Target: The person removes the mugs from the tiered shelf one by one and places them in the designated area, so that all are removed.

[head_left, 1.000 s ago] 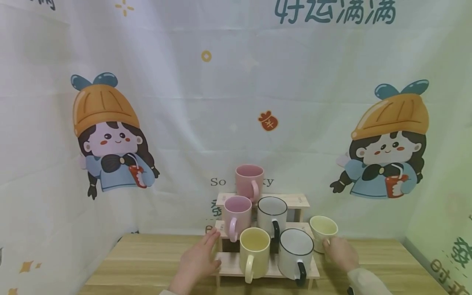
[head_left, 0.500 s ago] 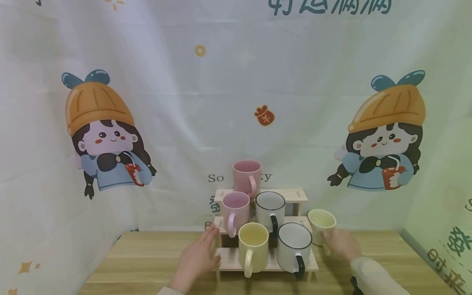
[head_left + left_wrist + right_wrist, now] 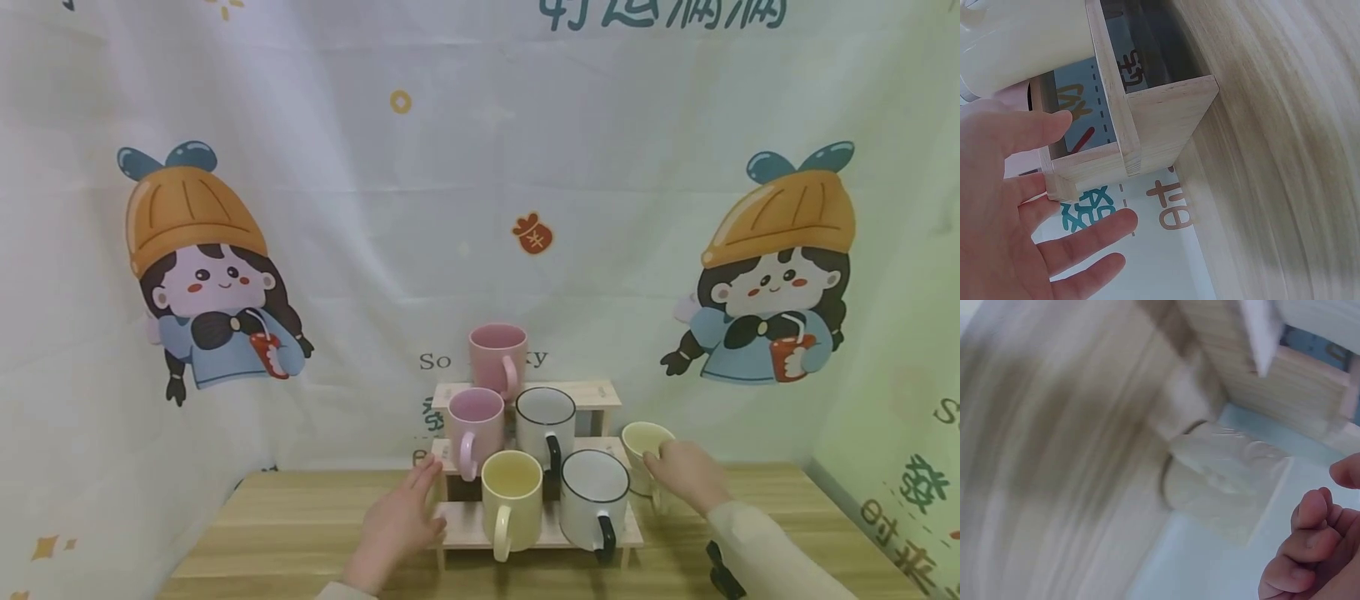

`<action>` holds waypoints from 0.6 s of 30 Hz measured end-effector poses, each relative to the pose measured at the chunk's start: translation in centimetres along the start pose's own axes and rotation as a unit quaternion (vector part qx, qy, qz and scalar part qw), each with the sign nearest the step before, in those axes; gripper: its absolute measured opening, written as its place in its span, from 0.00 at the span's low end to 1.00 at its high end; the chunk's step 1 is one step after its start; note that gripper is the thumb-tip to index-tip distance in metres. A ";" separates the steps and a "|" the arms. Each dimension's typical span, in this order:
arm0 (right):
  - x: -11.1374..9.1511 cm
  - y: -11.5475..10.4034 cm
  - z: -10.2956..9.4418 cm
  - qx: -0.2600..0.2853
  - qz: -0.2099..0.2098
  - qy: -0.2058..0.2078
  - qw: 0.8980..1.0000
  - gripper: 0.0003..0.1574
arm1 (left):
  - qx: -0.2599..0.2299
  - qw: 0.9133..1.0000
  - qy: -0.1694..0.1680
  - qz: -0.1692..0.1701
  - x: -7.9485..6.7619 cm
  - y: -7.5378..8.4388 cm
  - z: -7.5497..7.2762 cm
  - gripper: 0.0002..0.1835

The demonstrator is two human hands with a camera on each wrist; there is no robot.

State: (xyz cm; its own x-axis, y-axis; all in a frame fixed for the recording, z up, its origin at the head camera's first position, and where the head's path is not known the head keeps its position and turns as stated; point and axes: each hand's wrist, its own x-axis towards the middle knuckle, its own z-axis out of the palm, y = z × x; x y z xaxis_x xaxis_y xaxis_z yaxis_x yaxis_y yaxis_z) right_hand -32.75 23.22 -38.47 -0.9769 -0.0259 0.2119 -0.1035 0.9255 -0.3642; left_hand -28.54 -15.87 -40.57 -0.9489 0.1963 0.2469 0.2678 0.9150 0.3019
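My left hand (image 3: 397,521) rests its fingertips at the left side of a stepped wooden shelf (image 3: 551,531); in the left wrist view its fingers (image 3: 1082,247) are spread by the shelf's end. At the shelf's right side, a pale yellow mug (image 3: 635,477) stands upright on the table, its handle toward the front. My right hand (image 3: 693,477) is beside that mug's rim in the head view. The right wrist view shows the mug (image 3: 1222,487) blurred, and the right hand (image 3: 1316,556) apart from it, fingers loosely curled around nothing.
On the shelf's bottom step stand a yellow mug (image 3: 525,504) and a white black-rimmed mug (image 3: 585,512). The middle step bears a pink mug (image 3: 487,429) and another white mug (image 3: 534,429); a pink mug (image 3: 487,358) tops it. A printed cloth (image 3: 360,250) hangs behind the wooden table (image 3: 300,517).
The right hand has let go of the pale yellow mug's handle and risen toward its rim. The left hand has stayed at the shelf. The head view has shifted slightly.
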 end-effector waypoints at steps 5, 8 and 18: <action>0.7 -1.1 -1.2 0.007 -0.004 -0.018 1.000 0.18 | -0.016 1.000 -0.006 0.000 0.0 0.0 0.1 0.43; 0.9 -1.8 -1.7 -0.002 -0.015 -0.025 1.000 0.19 | -0.023 1.000 -0.007 0.000 0.0 0.0 0.1 0.43; 1.3 -4.2 -4.2 -0.003 -0.001 -0.045 0.999 0.19 | -0.028 1.000 -0.013 -0.001 0.2 0.0 -0.1 0.43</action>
State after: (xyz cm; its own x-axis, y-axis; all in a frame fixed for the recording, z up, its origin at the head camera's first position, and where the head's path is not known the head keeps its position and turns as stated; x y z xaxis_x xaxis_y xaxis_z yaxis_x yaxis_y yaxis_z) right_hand -32.78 20.85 -32.85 -0.9897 -0.0617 0.1294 -0.1046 0.9278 -0.3581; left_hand -28.68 -15.81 -40.47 -0.9531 0.2051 0.2226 0.2749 0.8943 0.3532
